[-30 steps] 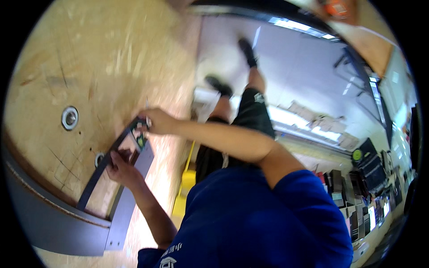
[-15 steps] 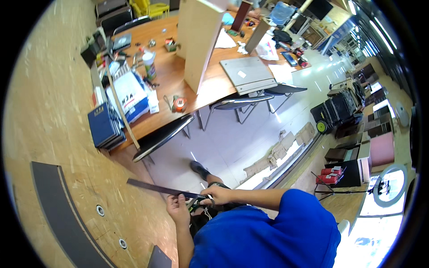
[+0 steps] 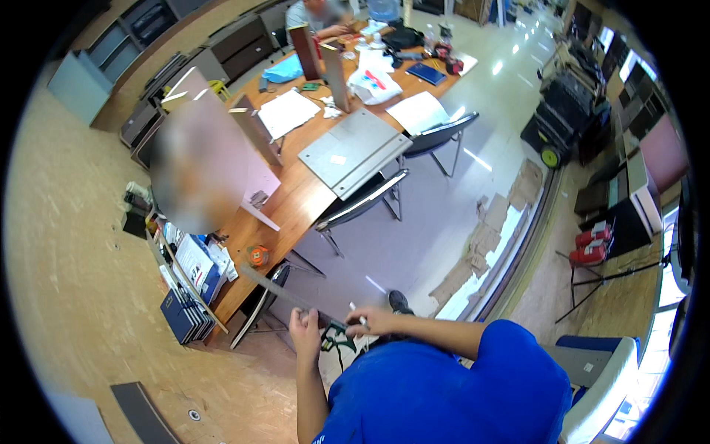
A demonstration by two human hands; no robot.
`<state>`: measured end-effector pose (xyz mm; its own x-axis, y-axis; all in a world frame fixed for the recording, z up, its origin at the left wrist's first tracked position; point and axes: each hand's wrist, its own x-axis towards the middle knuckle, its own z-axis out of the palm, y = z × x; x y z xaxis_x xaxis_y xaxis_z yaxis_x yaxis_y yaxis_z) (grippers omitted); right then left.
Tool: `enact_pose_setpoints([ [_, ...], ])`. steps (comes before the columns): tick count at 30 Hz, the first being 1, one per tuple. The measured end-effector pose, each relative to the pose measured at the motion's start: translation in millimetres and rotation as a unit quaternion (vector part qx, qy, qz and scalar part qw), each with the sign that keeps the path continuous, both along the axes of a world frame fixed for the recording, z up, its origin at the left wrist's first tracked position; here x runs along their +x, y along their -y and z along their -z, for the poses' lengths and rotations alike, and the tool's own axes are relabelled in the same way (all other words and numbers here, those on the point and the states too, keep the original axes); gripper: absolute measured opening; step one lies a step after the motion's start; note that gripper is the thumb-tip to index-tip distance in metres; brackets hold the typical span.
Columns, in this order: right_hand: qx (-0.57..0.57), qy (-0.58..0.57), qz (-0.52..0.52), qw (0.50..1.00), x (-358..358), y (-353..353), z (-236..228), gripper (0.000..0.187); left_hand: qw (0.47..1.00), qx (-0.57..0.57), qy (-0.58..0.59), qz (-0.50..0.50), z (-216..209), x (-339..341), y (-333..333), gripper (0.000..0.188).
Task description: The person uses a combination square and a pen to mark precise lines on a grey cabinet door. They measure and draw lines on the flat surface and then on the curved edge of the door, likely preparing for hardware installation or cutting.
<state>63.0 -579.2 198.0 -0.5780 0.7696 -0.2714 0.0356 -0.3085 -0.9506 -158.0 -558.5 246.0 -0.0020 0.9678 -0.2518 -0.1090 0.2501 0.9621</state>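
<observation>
A long, thin dark strip (image 3: 275, 288) slants from my hands up and left, its far end near the table edge. My left hand (image 3: 305, 331) is closed round it with the thumb up, a little short of its near end. Close by on the right, my right hand (image 3: 373, 323) is closed, with a thin white stick (image 3: 362, 321) poking out between the fingers. Whether it also touches the strip's near end I cannot tell. A green and black thing (image 3: 337, 339) shows between the hands, too small to name.
Ahead stands a wooden table (image 3: 299, 229) with a grey panel (image 3: 355, 152), an orange tape measure (image 3: 257, 255) and upright boards. Black chairs (image 3: 362, 203) line its near side. A person (image 3: 318, 18) is at the far end. Torn cardboard (image 3: 473, 251) lies right; blue binders (image 3: 185, 318) left.
The view has swung, and the table now lies closer to the strip. The strip points more steeply away from me. My right hand has moved slightly apart from my left.
</observation>
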Motion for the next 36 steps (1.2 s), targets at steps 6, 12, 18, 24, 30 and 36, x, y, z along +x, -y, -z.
enact_pose_setpoints([
  [6,-0.034,-0.106,0.180,0.977,121,-38,-3,0.025,0.999,-0.003,-0.012,0.040,-28,64,-79,0.023],
  [12,-0.016,-0.072,0.311,0.948,174,-77,8,0.022,0.972,-0.085,-0.159,0.153,-12,64,-135,0.019],
  [18,-0.030,-0.015,0.318,0.948,184,-107,14,0.019,0.955,-0.169,-0.162,0.182,23,54,-180,0.027],
  [24,-0.024,0.048,0.318,0.947,190,-163,19,0.019,0.969,-0.140,-0.129,0.157,68,66,-268,0.024],
  [30,0.066,0.128,0.322,0.936,210,-242,-12,0.017,0.988,-0.124,-0.012,0.087,71,129,-388,0.018],
  [36,0.009,0.093,0.382,0.919,220,-276,-5,0.016,0.984,-0.138,-0.023,0.111,112,179,-472,0.031],
])
